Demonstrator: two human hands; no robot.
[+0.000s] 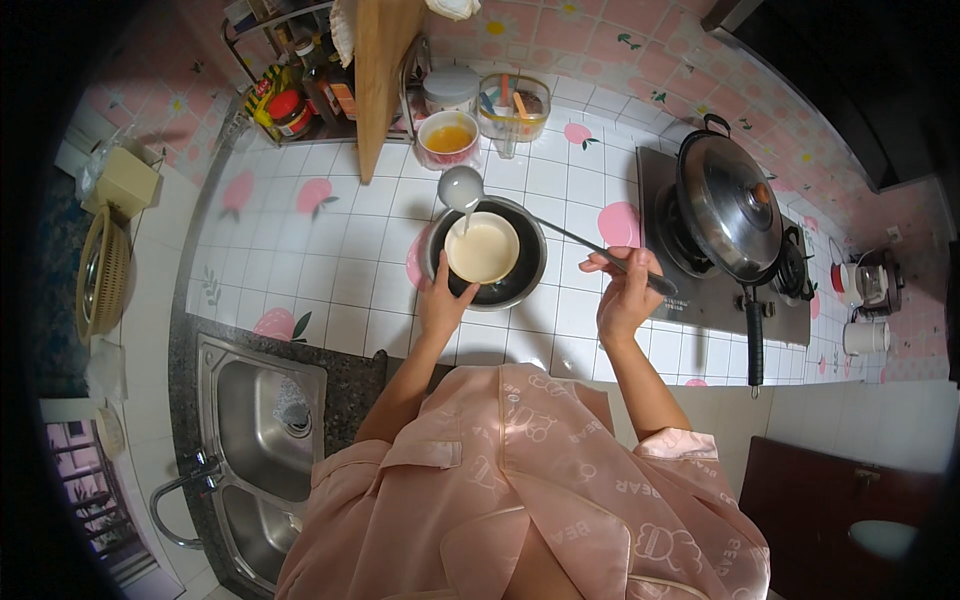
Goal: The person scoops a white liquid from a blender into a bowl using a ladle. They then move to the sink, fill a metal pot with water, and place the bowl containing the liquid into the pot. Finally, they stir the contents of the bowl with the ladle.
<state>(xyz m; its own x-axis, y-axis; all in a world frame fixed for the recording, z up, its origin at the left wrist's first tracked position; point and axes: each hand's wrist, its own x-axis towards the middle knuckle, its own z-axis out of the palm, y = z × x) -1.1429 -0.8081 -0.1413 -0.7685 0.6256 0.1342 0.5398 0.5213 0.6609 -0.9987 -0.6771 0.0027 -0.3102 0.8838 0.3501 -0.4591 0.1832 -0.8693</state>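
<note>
My right hand [627, 297] grips the dark handle of a long metal ladle [459, 186]. The ladle's bowl tips over the far left rim of a small bowl [484, 247], and a thin stream of pale, milky liquid runs from it. That small bowl is nearly full of cream-coloured liquid. With thumb and fingers against its near side, my left hand [444, 304] holds it above a larger metal pot [535, 289]. How much the pot contains is mostly hidden by the small bowl.
A lidded wok [724, 202] stands on the gas hob [675, 304] at right, handle toward me. At the back are a bowl of orange liquid [448, 139], a lidded tub [451, 88], a spice box [517, 112] and an upright wooden board [379, 90]. A steel sink [259, 420] lies left.
</note>
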